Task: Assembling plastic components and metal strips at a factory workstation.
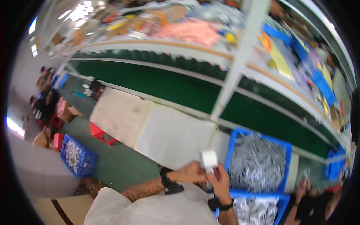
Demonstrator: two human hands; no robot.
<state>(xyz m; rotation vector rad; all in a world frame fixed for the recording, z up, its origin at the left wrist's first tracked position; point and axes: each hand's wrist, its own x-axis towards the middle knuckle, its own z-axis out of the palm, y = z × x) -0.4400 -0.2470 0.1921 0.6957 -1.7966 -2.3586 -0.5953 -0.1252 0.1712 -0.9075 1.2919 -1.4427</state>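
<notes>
Head view, blurry w/ motion, so some detail is guesswork. Both hands meet over the near edge of the white worktop (pixel 168 135), pinching one small white boxy piece (pixel 209 159) between them. It's held up in the air, not resting on anything, just left of the upper blue crate (pixel 288 150) full of grey-silver packets.

Risk as I see it: the grip looks like fingertips only, so the piece could slip and drop onto the worktop edge or down to the green floor (pixel 120 165) between bench and lap. It's also close to the crate's left wall; a quick swing right could knock it against the rim or lose it among the packets, hard to find again. Blur suggests the head or hands are moving fast, which makes a fumble likelier.

Pose: left hand (pixel 191 173) comes in from lower left, forearm roughly level, dark wrist strap on, fingers closed onto the piece's lower left side. Right hand (pixel 221 183) rises from the bottom edge, forearm near upright, dark watch-type band, fingers curled up around the piece's lower right. Can't tell exactly which fingers bear the load.

Second blue crate (pixel 279 198) sits below the first, nearer the body. Another person's hand (pixel 302 187) shows at lower right, apart from these two.
</notes>
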